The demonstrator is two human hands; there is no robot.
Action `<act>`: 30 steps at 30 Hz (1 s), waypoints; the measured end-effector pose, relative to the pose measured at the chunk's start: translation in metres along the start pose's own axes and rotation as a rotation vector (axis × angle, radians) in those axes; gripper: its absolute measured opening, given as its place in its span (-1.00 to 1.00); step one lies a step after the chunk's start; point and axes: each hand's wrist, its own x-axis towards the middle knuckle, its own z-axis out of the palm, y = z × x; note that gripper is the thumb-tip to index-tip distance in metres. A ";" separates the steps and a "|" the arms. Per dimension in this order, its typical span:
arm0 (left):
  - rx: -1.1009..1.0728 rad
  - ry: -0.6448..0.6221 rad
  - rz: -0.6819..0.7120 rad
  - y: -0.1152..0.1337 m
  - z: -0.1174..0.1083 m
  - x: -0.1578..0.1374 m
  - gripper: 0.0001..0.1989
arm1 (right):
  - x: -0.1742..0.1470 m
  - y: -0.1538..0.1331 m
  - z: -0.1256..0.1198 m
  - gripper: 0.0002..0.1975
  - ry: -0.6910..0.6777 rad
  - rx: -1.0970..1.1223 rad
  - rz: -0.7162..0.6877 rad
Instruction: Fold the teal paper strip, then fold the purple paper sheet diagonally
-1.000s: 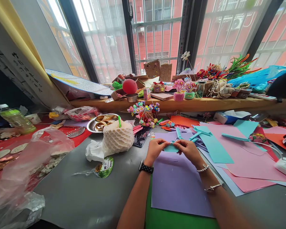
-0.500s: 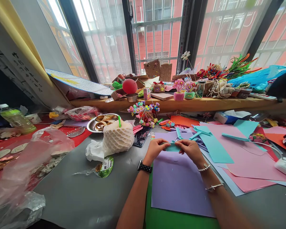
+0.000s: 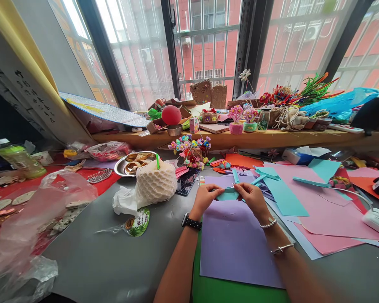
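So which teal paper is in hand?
The small teal piece pinched between left hand and right hand; the other teal pieces lie unheld, beyond or rightward.

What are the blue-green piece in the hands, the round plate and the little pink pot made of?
Blue-green piece: probably thin paper or card, matte, with flat colour and straight edges.
Round plate: likely metal, shiny, since its silvery rim catches the light.
Pink pot: perhaps yarn, dull, with a ribbed, knitted-looking surface.
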 end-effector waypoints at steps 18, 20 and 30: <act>0.074 0.042 0.113 0.003 0.002 -0.003 -0.81 | -0.002 -0.007 0.003 -0.66 -0.086 0.015 -0.026; 0.082 0.025 0.096 0.002 0.000 -0.001 -0.80 | -0.002 -0.006 0.002 -0.66 -0.097 0.016 -0.014; 0.182 0.086 0.124 -0.003 -0.009 0.003 -0.78 | 0.001 -0.001 -0.001 -0.66 -0.027 0.043 -0.001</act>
